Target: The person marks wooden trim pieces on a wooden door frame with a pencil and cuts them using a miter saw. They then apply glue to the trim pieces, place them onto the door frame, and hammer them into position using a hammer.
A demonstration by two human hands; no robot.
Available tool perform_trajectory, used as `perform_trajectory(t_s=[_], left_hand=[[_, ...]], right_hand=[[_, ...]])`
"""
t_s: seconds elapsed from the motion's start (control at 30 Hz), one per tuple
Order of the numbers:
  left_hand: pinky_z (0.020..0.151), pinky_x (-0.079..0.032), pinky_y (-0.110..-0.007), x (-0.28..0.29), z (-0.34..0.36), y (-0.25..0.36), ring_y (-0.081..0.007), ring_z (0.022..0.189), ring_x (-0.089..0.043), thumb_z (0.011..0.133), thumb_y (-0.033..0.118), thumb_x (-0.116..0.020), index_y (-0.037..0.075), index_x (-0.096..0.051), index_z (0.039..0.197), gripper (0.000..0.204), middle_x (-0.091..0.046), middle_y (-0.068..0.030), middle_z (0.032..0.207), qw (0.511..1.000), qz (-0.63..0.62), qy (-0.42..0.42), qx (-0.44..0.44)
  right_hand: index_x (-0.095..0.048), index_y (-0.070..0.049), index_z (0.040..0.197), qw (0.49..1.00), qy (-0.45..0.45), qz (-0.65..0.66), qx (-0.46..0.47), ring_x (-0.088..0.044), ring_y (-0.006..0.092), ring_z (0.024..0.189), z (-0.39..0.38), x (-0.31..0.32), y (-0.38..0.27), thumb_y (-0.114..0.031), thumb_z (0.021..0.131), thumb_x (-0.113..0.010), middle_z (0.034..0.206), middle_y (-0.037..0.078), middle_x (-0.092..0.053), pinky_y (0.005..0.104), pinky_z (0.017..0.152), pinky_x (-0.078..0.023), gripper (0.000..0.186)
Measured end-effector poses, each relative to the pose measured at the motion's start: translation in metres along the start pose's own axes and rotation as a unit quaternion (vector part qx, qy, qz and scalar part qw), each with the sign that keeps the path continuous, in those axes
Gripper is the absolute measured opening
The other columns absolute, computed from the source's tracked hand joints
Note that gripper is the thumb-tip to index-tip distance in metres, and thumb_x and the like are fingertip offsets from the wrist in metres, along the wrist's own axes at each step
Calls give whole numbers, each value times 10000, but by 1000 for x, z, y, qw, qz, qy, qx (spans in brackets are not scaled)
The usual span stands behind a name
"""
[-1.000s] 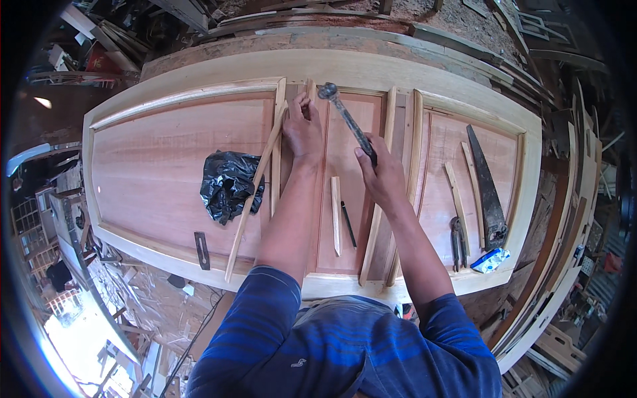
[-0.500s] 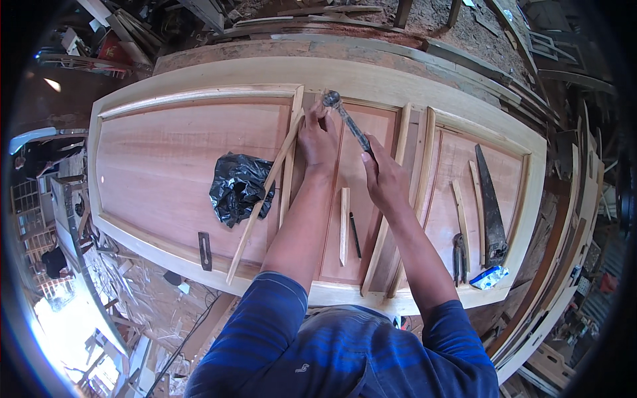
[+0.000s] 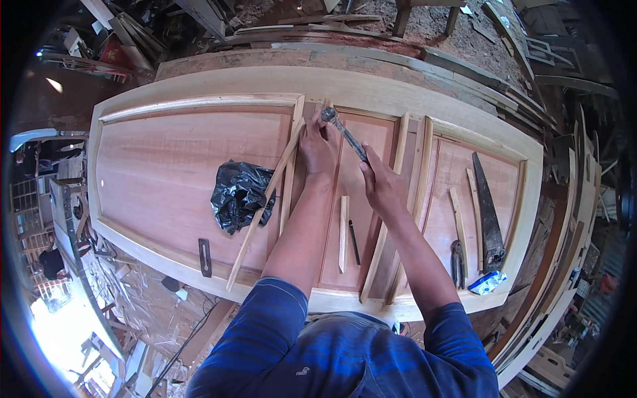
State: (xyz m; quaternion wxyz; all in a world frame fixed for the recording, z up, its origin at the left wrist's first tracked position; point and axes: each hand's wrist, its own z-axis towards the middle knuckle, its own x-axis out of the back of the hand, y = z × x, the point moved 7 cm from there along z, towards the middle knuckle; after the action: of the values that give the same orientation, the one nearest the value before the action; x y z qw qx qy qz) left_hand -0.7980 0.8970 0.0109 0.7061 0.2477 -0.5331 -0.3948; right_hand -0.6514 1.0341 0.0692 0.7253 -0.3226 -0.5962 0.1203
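A pale wooden panelled door (image 3: pixel 199 74) lies flat in front of me. My left hand (image 3: pixel 320 149) rests near its far side, with the fingers pinched close to the end of a narrow panel. What they hold is too small to make out. In my right hand (image 3: pixel 385 184) is a hammer (image 3: pixel 350 139), gripped by its handle. The hammer's head hovers right beside my left fingertips. Beside my left hand, a long thin wood strip (image 3: pixel 249 232) slants across the door, partly over a crumpled black plastic bag (image 3: pixel 232 199).
A short wood strip (image 3: pixel 344 235) and a dark pencil (image 3: pixel 354 244) lie between my forearms. To the right are a handsaw (image 3: pixel 488 212), pincers (image 3: pixel 457 262), more strips and a blue-white packet (image 3: pixel 488 283). A dark slotted metal piece (image 3: pixel 205 257) lies at the near left. Stacked boards (image 3: pixel 464 78) border the far side.
My view has shifted a little, so the door sits slightly lower in it. The hammer's head has come slightly nearer to me, while my left hand stays at the same spot on the door.
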Motion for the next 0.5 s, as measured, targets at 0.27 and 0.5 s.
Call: perform_trajectory(t_s=[0.27, 0.5], left_hand=[[851, -577, -522, 5, 1, 13, -414, 1006, -720, 974, 19, -664, 58, -583, 1377, 413, -721, -199, 1091, 1000, 11, 14, -13], [852, -580, -543, 5, 2, 4, -438, 1017, -722, 983, 43, -675, 53, -575, 1372, 402, -720, -221, 1133, 998, 55, -3, -41]], right_hand=[[-567, -213, 1568, 996, 53, 67, 18, -711, 370, 718, 2, 16, -13, -307, 1098, -629, 843, 161, -706, 489, 628, -546, 482], [-570, -221, 1565, 997, 44, 59, 24, -714, 372, 705, -1, 11, -16, -314, 1106, -615, 864, 165, -722, 499, 611, -547, 470]])
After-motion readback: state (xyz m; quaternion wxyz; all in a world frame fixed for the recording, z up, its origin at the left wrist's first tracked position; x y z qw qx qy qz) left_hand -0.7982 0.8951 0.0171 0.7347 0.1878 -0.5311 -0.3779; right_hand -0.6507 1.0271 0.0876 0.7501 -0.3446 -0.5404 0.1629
